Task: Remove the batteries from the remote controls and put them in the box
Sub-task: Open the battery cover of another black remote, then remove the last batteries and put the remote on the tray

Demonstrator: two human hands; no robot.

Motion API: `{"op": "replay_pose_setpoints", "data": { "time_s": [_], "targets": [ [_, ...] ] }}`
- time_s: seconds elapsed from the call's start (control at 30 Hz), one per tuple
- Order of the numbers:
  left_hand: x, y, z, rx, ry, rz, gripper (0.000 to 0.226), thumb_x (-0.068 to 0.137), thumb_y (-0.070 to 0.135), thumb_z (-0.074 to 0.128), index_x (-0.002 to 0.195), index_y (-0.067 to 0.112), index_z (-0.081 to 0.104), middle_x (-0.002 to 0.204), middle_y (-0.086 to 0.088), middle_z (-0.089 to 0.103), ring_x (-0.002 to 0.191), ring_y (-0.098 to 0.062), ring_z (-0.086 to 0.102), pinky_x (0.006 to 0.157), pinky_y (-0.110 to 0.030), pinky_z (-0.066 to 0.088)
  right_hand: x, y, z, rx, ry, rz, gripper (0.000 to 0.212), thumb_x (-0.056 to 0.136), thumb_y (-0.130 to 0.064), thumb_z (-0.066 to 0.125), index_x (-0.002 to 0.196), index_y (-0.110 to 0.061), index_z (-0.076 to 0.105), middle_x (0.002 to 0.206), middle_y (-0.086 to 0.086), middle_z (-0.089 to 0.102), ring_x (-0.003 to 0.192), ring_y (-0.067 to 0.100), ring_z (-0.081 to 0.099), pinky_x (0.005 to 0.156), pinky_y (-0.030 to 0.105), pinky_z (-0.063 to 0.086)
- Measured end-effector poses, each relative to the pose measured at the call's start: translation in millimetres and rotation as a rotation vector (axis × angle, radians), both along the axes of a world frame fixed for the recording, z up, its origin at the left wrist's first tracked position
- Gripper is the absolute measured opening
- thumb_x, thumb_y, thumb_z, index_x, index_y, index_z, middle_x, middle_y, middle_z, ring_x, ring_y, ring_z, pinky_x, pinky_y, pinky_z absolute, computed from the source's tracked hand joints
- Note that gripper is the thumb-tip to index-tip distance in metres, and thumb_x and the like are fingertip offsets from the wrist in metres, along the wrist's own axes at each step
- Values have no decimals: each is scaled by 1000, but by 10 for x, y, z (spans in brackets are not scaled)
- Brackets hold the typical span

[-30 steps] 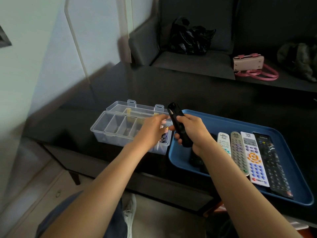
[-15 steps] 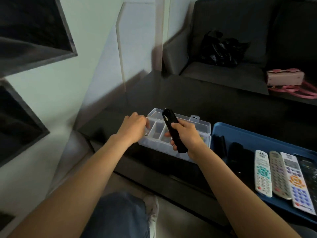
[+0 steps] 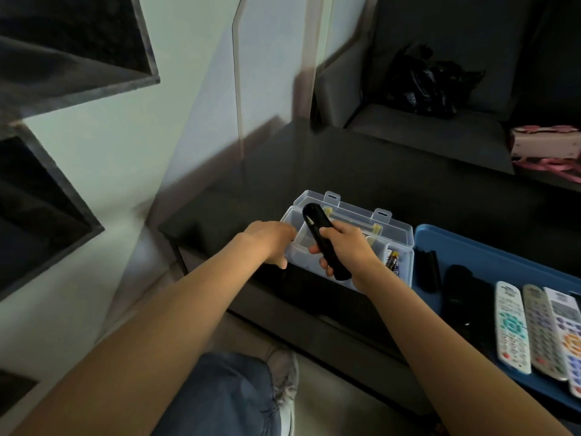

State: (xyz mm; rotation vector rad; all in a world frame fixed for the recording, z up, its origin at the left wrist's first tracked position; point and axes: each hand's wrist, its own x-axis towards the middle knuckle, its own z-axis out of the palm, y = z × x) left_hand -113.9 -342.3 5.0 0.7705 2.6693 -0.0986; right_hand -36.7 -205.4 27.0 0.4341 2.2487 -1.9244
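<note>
Since a second ago your left hand (image 3: 270, 240) has swung to the clear box's (image 3: 399, 247) left end, fingers curled at the rim, contents unseen. Your right hand (image 3: 349, 250) grips the black remote (image 3: 323, 240) above it: probably light, stiff, slick, so hold mid-body.

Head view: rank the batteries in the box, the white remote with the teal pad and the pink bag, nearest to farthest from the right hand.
1. Batteries, just right of the right hand, in the clear box's end compartment.
2. White remote, on the blue tray, lower right.
3. Pink bag, far right on the sofa.
</note>
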Motion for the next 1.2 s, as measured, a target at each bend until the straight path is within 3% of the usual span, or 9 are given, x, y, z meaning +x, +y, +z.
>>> {"op": "replay_pose_setpoints", "data": {
  "time_s": [0.1,0.2,0.4,0.53,0.77,0.9,1.07,1.2],
  "targets": [
    [4,29,64,-22,-21,3,29,83,20,59,112,21,54,105,0,60,93,-21,59,70,-31,43,-9,2,-2,25,-2,33,16,100,-13,39,110,-13,51,78,12,63,48,18,51,43,27,40],
    [-23,-18,79,48,-66,24,30,80,16,57,108,27,57,102,-1,58,88,-22,57,74,-34,49,-20,-10,-13,66,3,50,15,100,-14,40,109,-14,52,78,12,64,47,18,51,43,28,40],
    [-84,-138,161,201,-34,-8,37,78,22,70,112,22,57,104,5,51,101,-18,53,78,-30,43,-25,-48,-63,170,42,48,13,98,-17,41,96,-19,54,76,9,67,48,19,54,42,27,43],
    [-54,-213,177,232,-21,-27,29,82,23,67,109,20,57,111,2,55,105,-19,53,82,-30,43,-38,-79,-70,215,51,50,14,97,-18,41,100,-15,54,77,10,66,49,19,53,42,26,41],
    [21,-199,104,98,-96,-15,20,92,27,48,107,18,57,108,-5,58,100,-25,57,88,-43,48,-42,-96,-78,247,50,52,16,98,-16,39,105,-16,53,79,10,65,48,17,54,40,26,42],
    [54,-214,205,125,-45,-45,8,91,22,52,84,21,54,86,-2,55,84,-23,57,70,-35,45,-36,-119,-101,386,115,85,18,97,-17,39,111,-18,50,82,12,65,52,18,54,41,26,40],
    [88,-254,313,156,128,-75,23,89,24,58,112,20,60,110,-6,58,97,-24,57,77,-33,45,-17,-160,-143,518,202,106,22,99,-19,40,118,-16,50,82,7,62,56,9,51,52,25,43],
    [155,-248,321,211,247,-99,24,89,17,59,113,15,62,106,-7,54,90,-21,55,74,-26,42,-24,-157,-116,487,172,107,22,99,-19,40,118,-18,49,81,7,61,56,10,52,48,24,43]
  ]
}}
